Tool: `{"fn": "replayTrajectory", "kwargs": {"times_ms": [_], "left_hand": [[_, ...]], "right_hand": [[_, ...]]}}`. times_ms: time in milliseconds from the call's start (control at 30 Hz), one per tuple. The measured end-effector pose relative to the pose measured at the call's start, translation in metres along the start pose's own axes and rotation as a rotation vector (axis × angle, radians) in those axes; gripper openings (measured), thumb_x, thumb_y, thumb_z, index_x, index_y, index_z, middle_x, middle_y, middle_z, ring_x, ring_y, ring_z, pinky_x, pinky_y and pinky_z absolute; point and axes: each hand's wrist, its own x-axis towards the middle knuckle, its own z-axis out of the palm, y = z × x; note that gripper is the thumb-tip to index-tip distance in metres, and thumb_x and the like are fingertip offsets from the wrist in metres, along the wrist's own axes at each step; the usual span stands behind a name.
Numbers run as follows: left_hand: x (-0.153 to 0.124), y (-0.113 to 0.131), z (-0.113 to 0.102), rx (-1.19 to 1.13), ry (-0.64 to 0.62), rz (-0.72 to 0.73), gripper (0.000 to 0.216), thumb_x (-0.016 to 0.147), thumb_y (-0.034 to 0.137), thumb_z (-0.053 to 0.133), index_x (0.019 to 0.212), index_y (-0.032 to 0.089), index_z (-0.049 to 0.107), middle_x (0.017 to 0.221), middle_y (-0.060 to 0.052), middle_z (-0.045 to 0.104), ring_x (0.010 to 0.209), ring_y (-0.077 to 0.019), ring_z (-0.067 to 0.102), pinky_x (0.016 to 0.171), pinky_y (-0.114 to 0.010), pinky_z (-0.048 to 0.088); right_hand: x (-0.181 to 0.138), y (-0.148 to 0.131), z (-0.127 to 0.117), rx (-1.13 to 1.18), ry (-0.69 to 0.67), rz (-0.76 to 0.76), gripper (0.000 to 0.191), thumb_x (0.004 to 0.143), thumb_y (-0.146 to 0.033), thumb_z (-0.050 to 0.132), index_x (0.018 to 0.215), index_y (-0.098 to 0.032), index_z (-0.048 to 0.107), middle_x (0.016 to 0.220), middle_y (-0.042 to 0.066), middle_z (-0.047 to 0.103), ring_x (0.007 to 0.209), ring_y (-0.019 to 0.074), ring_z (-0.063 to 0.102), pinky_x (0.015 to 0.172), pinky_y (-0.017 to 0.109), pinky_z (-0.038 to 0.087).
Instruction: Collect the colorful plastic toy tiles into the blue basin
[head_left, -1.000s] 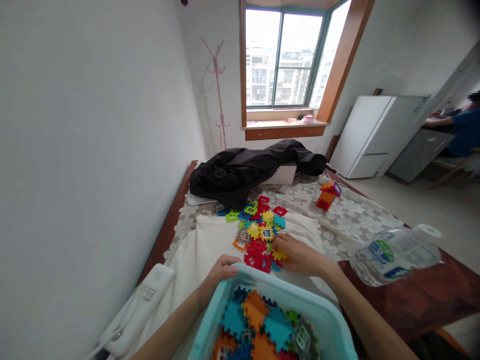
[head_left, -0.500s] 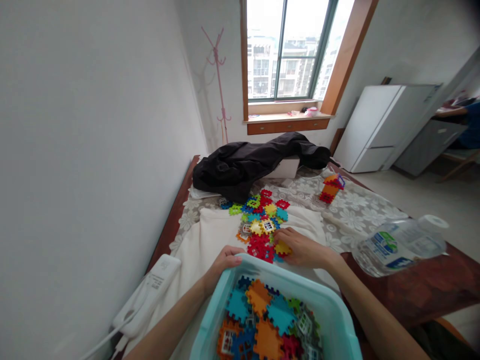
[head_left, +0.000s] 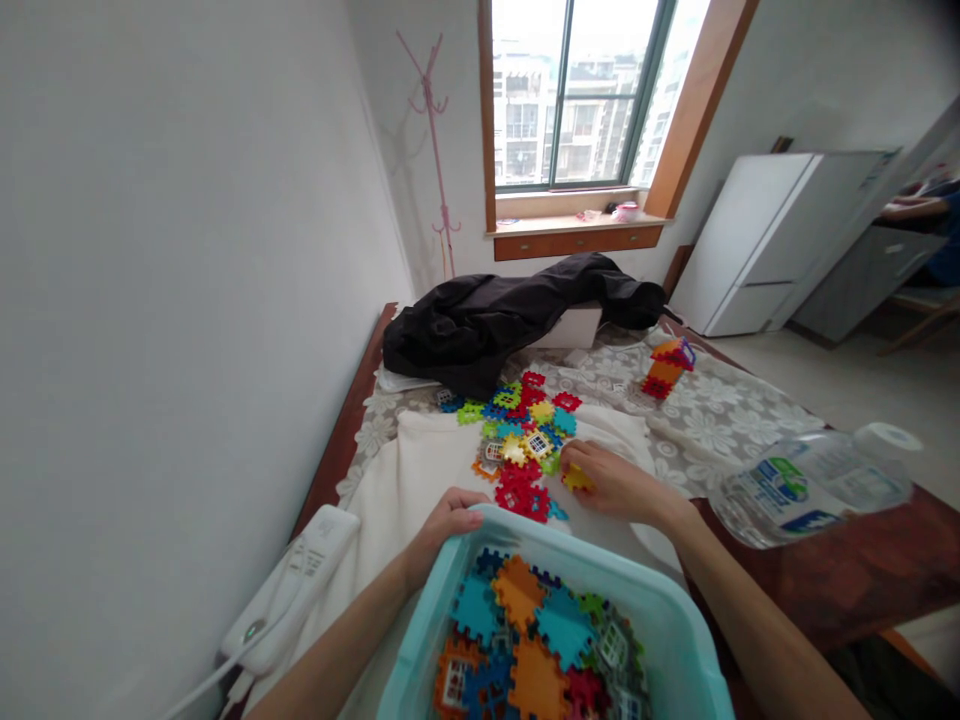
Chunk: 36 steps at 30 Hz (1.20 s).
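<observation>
Right hand (head_left: pixel 619 485): fingers pinched on a yellow tile (head_left: pixel 578 479), just right of the tile pile (head_left: pixel 525 440) on the cloth. Left hand (head_left: pixel 444 522): gripping the far rim of the bin (head_left: pixel 420 640), near side of the pile. Bottle (head_left: pixel 814 485): lying well right of the pile.

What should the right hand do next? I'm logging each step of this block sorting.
Probably carry the yellow block that the right hand pinches over into the teal bin, which the left hand grips at its rim and which already holds similar blocks.
</observation>
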Motion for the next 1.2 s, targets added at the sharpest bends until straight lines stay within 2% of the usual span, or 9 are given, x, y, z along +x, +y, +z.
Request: {"fn": "replayTrajectory", "kwargs": {"times_ms": [133, 300, 400, 533, 733, 900, 967, 1100, 1200], "left_hand": [[0.000, 0.000, -0.001, 0.001, 0.010, -0.015, 0.053, 0.063, 0.058, 0.089, 0.079, 0.008, 0.081, 0.066, -0.009, 0.069, 0.056, -0.0156, 0.056, 0.054, -0.024, 0.038], [0.001, 0.001, -0.003, 0.045, -0.028, -0.059, 0.052, 0.061, 0.058, 0.088, 0.077, 0.009, 0.079, 0.064, -0.007, 0.068, 0.053, -0.0146, 0.053, 0.051, -0.024, 0.036], [-0.002, 0.006, -0.001, 0.052, -0.042, -0.059, 0.051, 0.060, 0.059, 0.089, 0.075, 0.010, 0.078, 0.063, -0.006, 0.066, 0.053, -0.0148, 0.052, 0.051, -0.025, 0.036], [-0.006, 0.012, 0.005, 0.069, -0.051, -0.037, 0.045, 0.068, 0.054, 0.086, 0.081, 0.011, 0.080, 0.068, -0.006, 0.068, 0.059, -0.0155, 0.056, 0.058, -0.025, 0.040], [-0.002, 0.011, 0.007, 0.056, -0.060, -0.021, 0.046, 0.064, 0.054, 0.086, 0.075, 0.009, 0.078, 0.062, -0.005, 0.066, 0.054, -0.0150, 0.054, 0.053, -0.025, 0.037], [-0.003, 0.012, 0.009, 0.040, -0.035, -0.017, 0.044, 0.067, 0.049, 0.087, 0.076, 0.008, 0.078, 0.064, -0.008, 0.069, 0.055, -0.0156, 0.057, 0.054, -0.025, 0.038], [-0.005, 0.013, 0.012, 0.020, -0.024, -0.011, 0.042, 0.068, 0.047, 0.087, 0.078, 0.008, 0.078, 0.066, -0.008, 0.070, 0.057, -0.0160, 0.059, 0.056, -0.025, 0.041], [-0.006, 0.017, 0.019, -0.028, -0.016, 0.012, 0.035, 0.068, 0.041, 0.087, 0.077, 0.009, 0.075, 0.066, -0.006, 0.069, 0.059, -0.0158, 0.061, 0.058, -0.025, 0.046], [-0.005, 0.018, 0.022, -0.047, -0.048, 0.066, 0.032, 0.068, 0.038, 0.086, 0.075, 0.010, 0.073, 0.068, -0.005, 0.069, 0.063, -0.0163, 0.062, 0.060, -0.025, 0.048]], "right_hand": [[-0.001, -0.004, -0.005, 0.118, 0.108, 0.011, 0.022, 0.092, -0.023, 0.072, 0.109, -0.024, 0.058, 0.113, 0.006, 0.067, 0.101, 0.0250, 0.065, 0.092, 0.038, 0.052], [0.006, -0.033, 0.015, 0.296, 0.167, -0.171, 0.022, 0.097, -0.032, 0.073, 0.111, -0.026, 0.057, 0.125, 0.008, 0.067, 0.112, 0.0251, 0.065, 0.102, 0.040, 0.054], [0.011, -0.048, 0.033, 0.229, 0.126, -0.172, 0.023, 0.098, -0.034, 0.074, 0.109, -0.025, 0.057, 0.125, 0.010, 0.067, 0.114, 0.0277, 0.064, 0.103, 0.043, 0.055], [0.014, -0.051, 0.047, 0.161, 0.100, -0.159, 0.025, 0.098, -0.035, 0.076, 0.113, -0.024, 0.058, 0.123, 0.012, 0.068, 0.117, 0.0305, 0.061, 0.105, 0.046, 0.053], [0.014, -0.047, 0.036, 0.163, 0.077, -0.119, 0.024, 0.100, -0.036, 0.074, 0.116, -0.022, 0.062, 0.119, 0.011, 0.069, 0.111, 0.0283, 0.063, 0.100, 0.042, 0.054], [0.012, -0.024, 0.022, 0.120, 0.032, -0.137, 0.026, 0.094, -0.029, 0.077, 0.116, -0.022, 0.064, 0.116, 0.010, 0.069, 0.110, 0.0281, 0.064, 0.099, 0.043, 0.055], [0.012, -0.019, 0.021, 0.130, 0.055, -0.147, 0.028, 0.094, -0.030, 0.078, 0.117, -0.022, 0.064, 0.117, 0.010, 0.069, 0.112, 0.0287, 0.064, 0.102, 0.045, 0.054], [0.015, -0.032, 0.026, 0.205, 0.129, -0.249, 0.029, 0.100, -0.031, 0.072, 0.126, -0.024, 0.061, 0.132, 0.011, 0.068, 0.126, 0.0283, 0.062, 0.112, 0.049, 0.051], [0.019, -0.049, 0.032, 0.191, 0.057, -0.357, 0.030, 0.104, -0.028, 0.068, 0.132, -0.025, 0.060, 0.142, 0.011, 0.064, 0.136, 0.0267, 0.057, 0.118, 0.046, 0.048]]}}
